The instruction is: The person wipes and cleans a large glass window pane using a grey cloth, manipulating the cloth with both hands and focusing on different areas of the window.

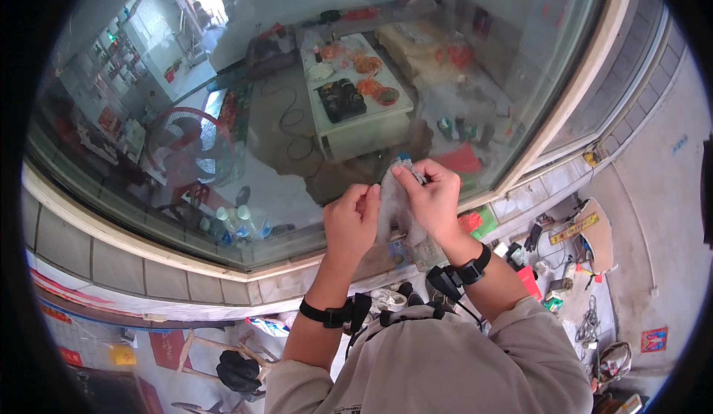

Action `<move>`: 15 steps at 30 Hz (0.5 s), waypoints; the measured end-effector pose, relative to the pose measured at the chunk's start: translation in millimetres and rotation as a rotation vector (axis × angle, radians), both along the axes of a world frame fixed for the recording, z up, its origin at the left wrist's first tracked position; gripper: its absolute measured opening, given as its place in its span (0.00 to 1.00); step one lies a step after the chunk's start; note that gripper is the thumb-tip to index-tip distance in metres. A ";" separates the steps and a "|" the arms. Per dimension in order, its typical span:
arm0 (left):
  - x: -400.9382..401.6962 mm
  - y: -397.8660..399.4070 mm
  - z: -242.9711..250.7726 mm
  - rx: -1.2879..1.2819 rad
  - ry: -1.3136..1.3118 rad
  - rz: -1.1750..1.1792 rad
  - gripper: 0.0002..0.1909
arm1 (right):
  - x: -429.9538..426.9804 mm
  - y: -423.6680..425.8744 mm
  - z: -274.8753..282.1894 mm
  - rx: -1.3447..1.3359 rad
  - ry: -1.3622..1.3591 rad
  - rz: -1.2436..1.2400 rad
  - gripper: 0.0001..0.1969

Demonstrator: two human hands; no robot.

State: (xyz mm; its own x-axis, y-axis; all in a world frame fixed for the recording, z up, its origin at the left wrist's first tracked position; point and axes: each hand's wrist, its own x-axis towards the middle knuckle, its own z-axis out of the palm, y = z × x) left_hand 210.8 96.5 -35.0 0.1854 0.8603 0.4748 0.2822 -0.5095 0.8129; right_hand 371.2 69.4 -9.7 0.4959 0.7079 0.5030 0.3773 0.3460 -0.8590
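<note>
A thin grey cloth (394, 205) hangs between my two hands before a large window pane (267, 202). My left hand (351, 219) pinches its left edge between thumb and fingers. Higher up, my right hand (435, 191) grips the cloth's top corner, thumb on the near side. A small patch of blue shows at the top of the cloth; what it is, I cannot tell. Below the cloth lies the tiled sill (362, 272), with a small blue printed item (399, 252) on it. Whether the cloth touches the glass is unclear.
A wooden window frame (562, 102) borders the pane. Through the glass appear a white table (365, 135) with bags and a red fan (189, 146). Red and green packets (479, 222) lie on the sill. Shoes (390, 298), a wooden chair (192, 353) and floor clutter (557, 286) surround me.
</note>
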 end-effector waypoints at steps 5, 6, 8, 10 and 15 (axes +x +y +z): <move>-2.5 -3.0 -0.8 -0.021 -0.016 -0.004 0.11 | -4.8 4.6 6.4 0.061 0.041 0.025 0.14; -2.1 -2.0 0.7 -0.008 -0.003 0.002 0.11 | -4.4 7.2 5.2 0.087 0.055 0.033 0.14; -0.9 -0.3 4.8 0.007 0.010 0.008 0.11 | 1.2 4.0 -6.1 0.067 0.005 0.016 0.14; 0.1 -1.3 7.3 0.026 0.004 -0.004 0.11 | -0.6 0.0 -10.3 0.042 -0.029 -0.016 0.14; -0.6 0.6 10.0 0.029 0.006 -0.008 0.12 | -9.3 -1.3 25.6 0.059 0.070 0.023 0.13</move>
